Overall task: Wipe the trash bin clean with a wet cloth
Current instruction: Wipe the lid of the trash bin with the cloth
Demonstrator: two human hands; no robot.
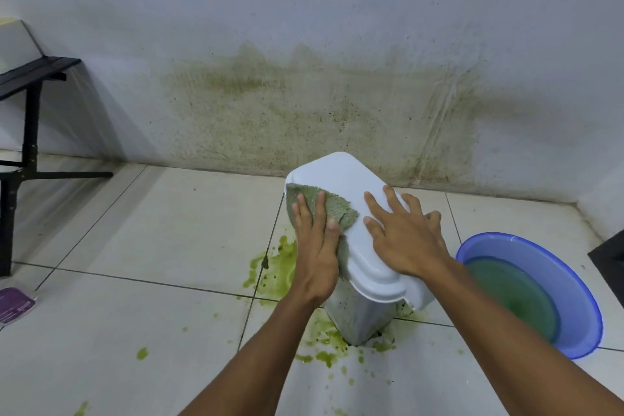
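A white plastic trash bin (341, 176) with a lid stands on the tiled floor near the wall. Its lower side is speckled green. A green-stained wet cloth (339, 209) lies over the left edge of the lid and hangs down the bin's left side. My left hand (315, 240) presses flat on the cloth with straight fingers. My right hand (403, 233) rests spread on the lid's right part, its outer fingers curling over the far right edge.
A blue basin (580, 284) of greenish water sits on the floor right of the bin. Green spills (277, 267) surround the bin's base. A black metal frame (27, 132) stands at the left. A purple packet (13, 304) lies at the left edge. The wall behind is stained green.
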